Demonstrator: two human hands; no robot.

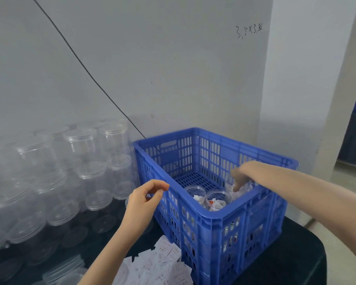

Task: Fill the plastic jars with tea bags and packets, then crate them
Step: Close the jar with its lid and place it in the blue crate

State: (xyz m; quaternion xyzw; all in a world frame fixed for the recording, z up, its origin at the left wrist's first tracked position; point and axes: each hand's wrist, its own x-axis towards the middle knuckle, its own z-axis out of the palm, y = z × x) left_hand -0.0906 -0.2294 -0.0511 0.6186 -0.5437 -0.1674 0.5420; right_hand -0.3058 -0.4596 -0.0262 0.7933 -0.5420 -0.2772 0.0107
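Observation:
A blue plastic crate (pixel 224 218) stands on a black-covered table. Two open clear jars with tea packets inside, jar one (pixel 195 193) and jar two (pixel 216 199), stand at its near side. My right hand (pixel 242 176) reaches over the right rim into the crate, and its fingers curl down over the top of a third filled jar (pixel 245 189), which is blurred and partly hidden. My left hand (pixel 146 199) hovers just outside the crate's left wall, fingers loosely curled, holding nothing. White tea packets (pixel 164 264) lie heaped in front of the crate.
Many empty clear jars with lids (pixel 80 161) are stacked along the wall at the left. A black cable (pixel 86 70) runs down the grey wall behind the crate. The far half of the crate floor (pixel 195 178) is bare. The table's edge falls away at the right.

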